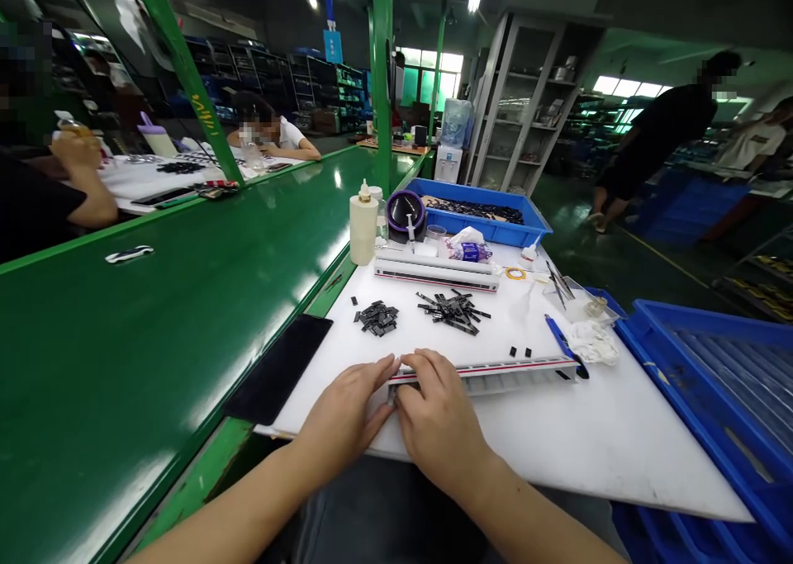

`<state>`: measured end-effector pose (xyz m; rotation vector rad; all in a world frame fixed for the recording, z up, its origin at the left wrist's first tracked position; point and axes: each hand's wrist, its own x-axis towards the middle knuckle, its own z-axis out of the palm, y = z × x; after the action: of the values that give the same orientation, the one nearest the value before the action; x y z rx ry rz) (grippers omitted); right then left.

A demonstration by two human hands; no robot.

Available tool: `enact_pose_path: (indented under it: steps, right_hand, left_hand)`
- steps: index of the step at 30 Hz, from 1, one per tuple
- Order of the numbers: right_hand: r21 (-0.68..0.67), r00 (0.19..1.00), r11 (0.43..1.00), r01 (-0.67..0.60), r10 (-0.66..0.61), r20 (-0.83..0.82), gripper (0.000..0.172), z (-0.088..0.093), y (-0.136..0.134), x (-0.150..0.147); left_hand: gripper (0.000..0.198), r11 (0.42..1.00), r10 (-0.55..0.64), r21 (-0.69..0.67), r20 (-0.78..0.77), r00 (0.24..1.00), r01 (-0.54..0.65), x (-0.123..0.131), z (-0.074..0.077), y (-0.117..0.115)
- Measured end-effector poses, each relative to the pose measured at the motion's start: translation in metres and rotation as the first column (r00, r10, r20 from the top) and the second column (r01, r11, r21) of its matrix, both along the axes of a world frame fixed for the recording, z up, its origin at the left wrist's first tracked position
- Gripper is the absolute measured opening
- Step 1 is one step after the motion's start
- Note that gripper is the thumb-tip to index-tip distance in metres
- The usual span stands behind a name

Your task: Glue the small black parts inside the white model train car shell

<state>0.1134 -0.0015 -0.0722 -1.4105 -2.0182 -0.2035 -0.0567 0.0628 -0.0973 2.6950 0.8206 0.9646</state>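
Note:
Both hands meet at the left end of a long white model train car body (pixel 520 369) with a red stripe and dark windows. My left hand (pixel 347 403) pinches that end between thumb and fingers. My right hand (pixel 437 415) wraps round it just beside, fingers bent over the upper edge. Whatever small part lies between the fingertips is hidden. Beyond the hands lie a pile of short black pieces (pixel 377 319) and a pile of longer black strips (pixel 455 310). Two small black squares (pixel 520 352) sit behind the car body.
Another white train body (pixel 437 273) lies farther back, near a cream bottle (pixel 363 229) and a blue bin (pixel 483 209). At right are a blue-handled tool (pixel 561 337), a crumpled white cloth (pixel 591 343) and blue trays (pixel 731 382). A green conveyor (pixel 186 324) runs left; people sit beyond it.

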Motion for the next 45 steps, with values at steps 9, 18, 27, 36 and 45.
enact_pose_path:
  steps: [9,18,27,36,45]
  right_hand:
    - [0.08,0.957,0.996,0.03,-0.006,-0.289,0.017,0.052,-0.005,0.081]
    - [-0.451,0.72,0.805,0.385,-0.568,-0.399,0.07,0.036,0.057,0.239]
    - [-0.54,0.822,0.812,0.223,-0.455,-0.344,0.023,0.056,0.065,0.226]
    - [0.055,0.073,0.73,-0.681,0.143,-0.987,0.037,0.087,0.062,0.106]
    - [0.07,-0.172,0.699,-0.712,-0.077,-0.982,0.025,0.043,0.062,0.072]
  left_hand:
    - [0.024,0.967,-0.009,0.244,-0.236,0.972,0.068,0.001,0.015,-0.004]
    - [0.037,0.955,0.197,0.29,-0.476,0.857,-0.059,0.011,0.026,-0.01]
    - [0.029,0.982,0.19,0.124,-0.541,0.82,-0.145,0.019,0.041,-0.004]
    - [0.026,0.978,0.199,0.027,-0.391,0.899,-0.206,0.039,0.041,0.022]
    - [0.027,0.959,0.251,-0.05,-0.296,0.921,-0.278,0.043,0.031,0.018]
